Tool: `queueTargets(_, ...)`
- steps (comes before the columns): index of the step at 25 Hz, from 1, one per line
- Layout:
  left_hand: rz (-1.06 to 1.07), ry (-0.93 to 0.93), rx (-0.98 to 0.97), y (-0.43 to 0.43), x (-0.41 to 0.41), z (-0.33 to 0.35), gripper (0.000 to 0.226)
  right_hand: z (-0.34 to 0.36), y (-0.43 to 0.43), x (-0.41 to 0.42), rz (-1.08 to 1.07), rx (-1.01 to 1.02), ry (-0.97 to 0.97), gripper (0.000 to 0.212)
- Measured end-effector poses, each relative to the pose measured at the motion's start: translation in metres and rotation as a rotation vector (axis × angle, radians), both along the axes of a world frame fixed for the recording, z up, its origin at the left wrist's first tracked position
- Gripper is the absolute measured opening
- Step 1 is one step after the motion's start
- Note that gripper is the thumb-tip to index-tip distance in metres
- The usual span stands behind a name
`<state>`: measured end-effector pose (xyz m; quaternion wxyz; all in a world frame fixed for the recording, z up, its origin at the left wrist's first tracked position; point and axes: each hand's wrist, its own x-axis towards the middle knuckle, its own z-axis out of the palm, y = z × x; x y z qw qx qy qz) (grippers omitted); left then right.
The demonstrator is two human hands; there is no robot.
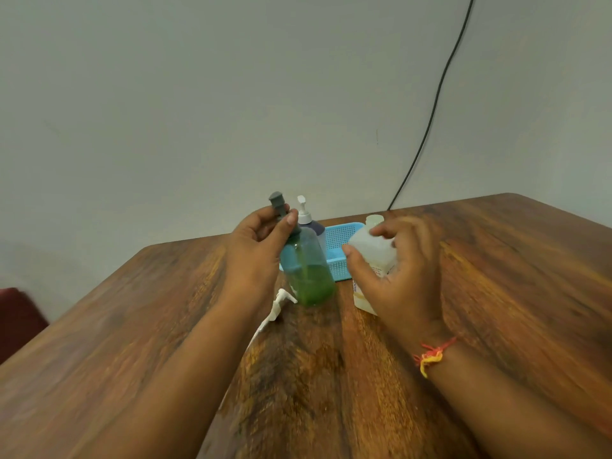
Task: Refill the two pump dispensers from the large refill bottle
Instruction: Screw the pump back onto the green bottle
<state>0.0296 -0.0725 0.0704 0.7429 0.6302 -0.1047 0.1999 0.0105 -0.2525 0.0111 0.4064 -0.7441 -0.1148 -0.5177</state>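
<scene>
A clear blue dispenser bottle [308,270], partly filled with green liquid, stands mid-table. My left hand [255,246] pinches its grey pump head [280,207] at the neck. Just right of it stands a white translucent refill bottle [369,246] with yellowish liquid low inside and an uncapped neck. My right hand [397,266] wraps around its body with spread fingers. Behind the green bottle a second dispenser [309,223] with a white pump stands. A loose white pump [276,309] with its tube lies on the table in front of the green bottle.
A light blue mesh basket [341,246] sits behind the bottles near the wall. The wooden table [331,376] stretches toward me. A black cable [433,107] runs down the wall. Something dark red [16,319] sits beyond the left table edge.
</scene>
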Motion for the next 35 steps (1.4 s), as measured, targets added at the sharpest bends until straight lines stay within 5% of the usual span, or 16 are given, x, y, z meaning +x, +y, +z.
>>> queueTargets(3,0.042,0.007,0.061,-0.019,0.032,0.018,0.012,0.0,-0.017,0.013,-0.238,0.115,0.123,0.068)
queueTargets(7,0.069,0.043,0.125,-0.052,0.074,0.02,0.022,-0.013,-0.026,0.023,-0.271,0.055,0.342,0.084)
queueTargets(22,0.141,0.138,0.37,-0.109,0.156,-0.023,0.024,-0.027,-0.024,0.035,-0.165,-0.036,0.383,0.092)
queueTargets(31,0.146,0.14,0.593,-0.102,0.14,-0.027,0.056,-0.027,-0.023,0.035,-0.172,-0.035,0.41,0.093)
queueTargets(35,0.192,0.093,0.581,-0.08,0.098,-0.034,0.041,-0.025,-0.023,0.034,-0.121,-0.006,0.423,0.092)
